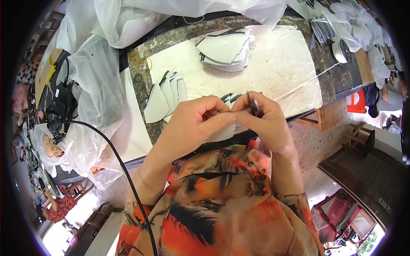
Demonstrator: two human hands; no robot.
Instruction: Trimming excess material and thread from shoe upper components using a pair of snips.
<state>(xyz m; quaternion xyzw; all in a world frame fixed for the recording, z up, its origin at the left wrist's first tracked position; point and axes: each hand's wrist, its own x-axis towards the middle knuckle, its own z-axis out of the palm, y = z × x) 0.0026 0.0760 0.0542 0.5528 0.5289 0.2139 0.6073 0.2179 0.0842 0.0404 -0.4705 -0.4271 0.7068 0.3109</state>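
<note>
Right now, thumb against forefinger on each side, I am pinching the white piece (223,134) where its black-edged top shows, close to my lap at the near edge of the cream sheet (286,55). My left hand (198,121) and right hand (268,123) meet tip to tip, so I cannot tell exactly what lies between the pads. A small dark tool (255,107) is tucked among my right fingers. Beyond my knuckles sits a stack of similar pieces (224,50); to the left, a few more pieces (157,102) overlap like a fan. Off to the right, a white strip (305,80) runs across the sheet toward a roll (340,51), and a yellow band (145,65) lies near the sheet's left corner.
</note>
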